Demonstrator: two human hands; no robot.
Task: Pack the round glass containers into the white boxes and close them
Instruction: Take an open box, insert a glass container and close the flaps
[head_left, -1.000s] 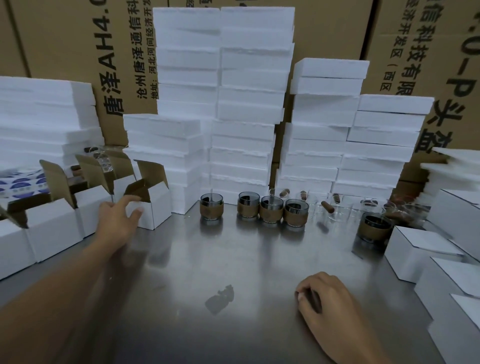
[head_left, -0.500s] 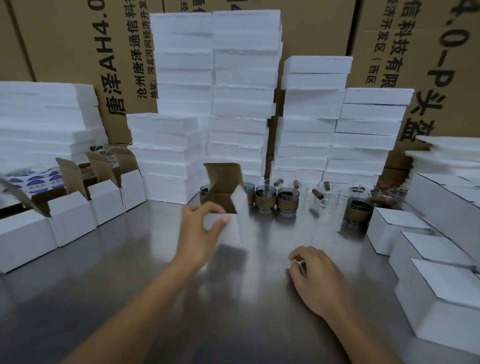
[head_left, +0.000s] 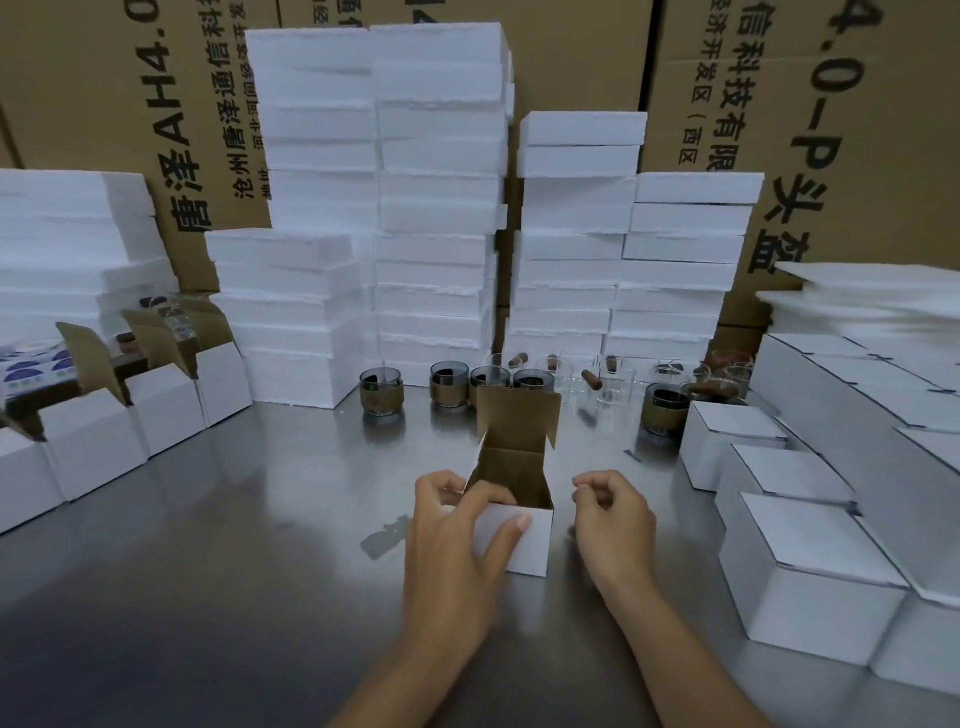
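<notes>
Box (head_left: 527, 543), lid up and empty, now stands on the table (head_left: 234, 571) at 6 o'clock, brought in from the row (head_left: 171, 410) at 9 o'clock. Left hand (head_left: 457, 540) grips its near corner, thumb across the front. Right hand (head_left: 613, 519) waits just beside, fingers curled on nothing visible. Glasses (head_left: 382, 392) line up at 12 o'clock, so filling likely comes next.

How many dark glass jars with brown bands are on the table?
5 jars: one alone at left; second, third and fourth together behind the open box; fifth at right. Others may be hidden.
</notes>
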